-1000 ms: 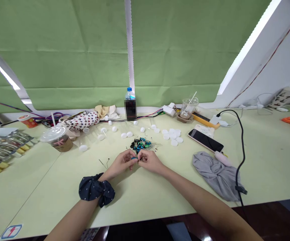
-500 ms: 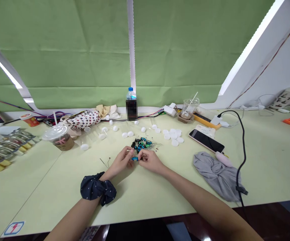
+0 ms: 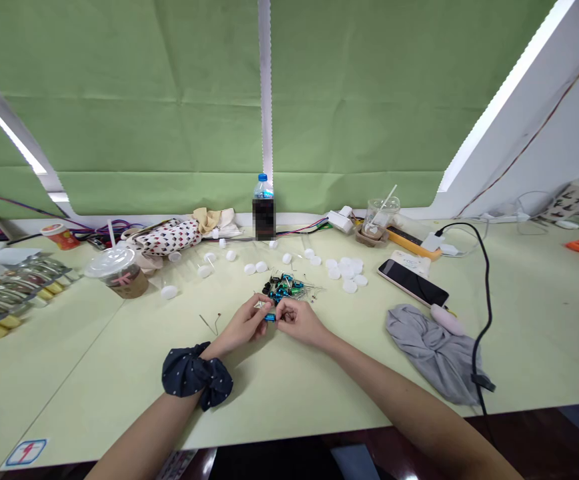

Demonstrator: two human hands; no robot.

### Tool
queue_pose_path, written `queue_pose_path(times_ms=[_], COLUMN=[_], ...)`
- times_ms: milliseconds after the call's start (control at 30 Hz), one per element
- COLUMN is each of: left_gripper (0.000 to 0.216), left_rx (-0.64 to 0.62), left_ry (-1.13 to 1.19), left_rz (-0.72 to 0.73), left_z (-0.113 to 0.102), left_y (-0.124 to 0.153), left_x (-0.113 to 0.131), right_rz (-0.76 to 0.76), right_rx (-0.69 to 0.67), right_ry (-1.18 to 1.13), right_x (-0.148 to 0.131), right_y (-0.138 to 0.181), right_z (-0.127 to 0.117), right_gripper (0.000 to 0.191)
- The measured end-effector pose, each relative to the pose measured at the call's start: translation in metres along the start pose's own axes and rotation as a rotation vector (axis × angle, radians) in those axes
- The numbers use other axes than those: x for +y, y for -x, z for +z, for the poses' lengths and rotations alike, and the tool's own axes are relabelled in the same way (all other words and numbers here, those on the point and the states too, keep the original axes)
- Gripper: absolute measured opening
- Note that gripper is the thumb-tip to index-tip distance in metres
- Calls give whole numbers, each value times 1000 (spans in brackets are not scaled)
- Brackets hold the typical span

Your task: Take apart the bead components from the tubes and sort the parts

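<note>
At the middle of the table, my left hand [image 3: 246, 320] pinches a small blue cylinder with a shiny body, apparently a capacitor [image 3: 270, 318]. My right hand [image 3: 297, 320] is closed at the other end of it, thumb and fingertips together. A thin light-coloured pin or lead shows by the left fingertips. Just beyond both hands lies a loose pile of capacitors [image 3: 284, 287] in blue, green and black, their thin metal leads sticking out to the right. Two thin-leaded parts [image 3: 212, 325] lie on the table left of my left hand.
White round caps [image 3: 347, 268] and clear tubes [image 3: 179, 277] are scattered behind the pile. A lidded drink cup [image 3: 124, 273] stands left; a bottle [image 3: 263, 210] stands at the back. To the right are a phone [image 3: 413, 282], grey cloth [image 3: 429, 350] and black cable [image 3: 488, 300].
The left fingers have shifted slightly around the blue capacitor, and a thin light pin or lead now shows above them. The right hand has stayed almost still; the view has moved a little.
</note>
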State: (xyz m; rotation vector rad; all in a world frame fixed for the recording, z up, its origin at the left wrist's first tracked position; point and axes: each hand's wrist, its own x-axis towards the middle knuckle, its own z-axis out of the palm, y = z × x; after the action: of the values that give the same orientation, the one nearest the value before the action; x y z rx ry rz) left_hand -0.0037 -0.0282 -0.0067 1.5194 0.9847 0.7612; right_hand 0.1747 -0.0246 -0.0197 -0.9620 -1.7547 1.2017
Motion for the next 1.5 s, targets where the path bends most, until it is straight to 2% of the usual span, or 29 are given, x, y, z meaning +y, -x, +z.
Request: queue_pose_path(times_ms=[167, 333, 467, 600, 767, 833, 900, 967, 1067, 1167, 1267, 1333, 1433, 1500], left_gripper=[39, 38, 36, 34, 35, 32, 31, 32, 36, 36, 32, 29, 24, 24], left_rx=[-27, 11, -18, -25, -24, -17, 44, 133, 205, 208, 150, 123, 110, 97], left_ry=[82, 45, 72, 16, 121, 105, 52, 9, -7, -68, -238, -390, -572, -615], left_rz=[79, -17, 98, 9, 104, 66, 24, 16, 21, 32, 71, 152, 289, 326], left_z=[0, 1, 0, -1, -1, -3, -6, -8, -10, -8, -4, -1, 2, 4], left_y=[-1, -1, -1, -1, -2, -4, -5, -6, -6, -5, -4, -4, -5, -6], left_x=[2, 4, 2, -1, -2, -4, -8, -11, -14, -13, -11, -10, -11, -14], right_rz=[12, 14, 31, 24, 40, 46, 51, 54, 30, 31, 106, 140, 218, 283], right_rx=[7, -1, 8, -5, 3, 9, 16, 51, 180, 319, 417, 411, 305, 247], right_ry=[-18, -23, -36, -38, -44, -42, -60, -82, -66, 34, 222, 371, 573, 653], right_x=[1, 1, 1, 0, -1, 0, 0, 0, 4, 10, 17, 19, 20, 21], right_y=[-1, -2, -2, -1, -1, -1, -2, -4, -10, -17, -21, -22, -21, -20], right_z=[0, 0, 1, 1, 1, 0, -2, -8, -26, -51, -74, -86, -99, -105], right_gripper=[7, 6, 8, 8, 10, 11, 11, 17, 20, 16, 13, 9, 4, 4])
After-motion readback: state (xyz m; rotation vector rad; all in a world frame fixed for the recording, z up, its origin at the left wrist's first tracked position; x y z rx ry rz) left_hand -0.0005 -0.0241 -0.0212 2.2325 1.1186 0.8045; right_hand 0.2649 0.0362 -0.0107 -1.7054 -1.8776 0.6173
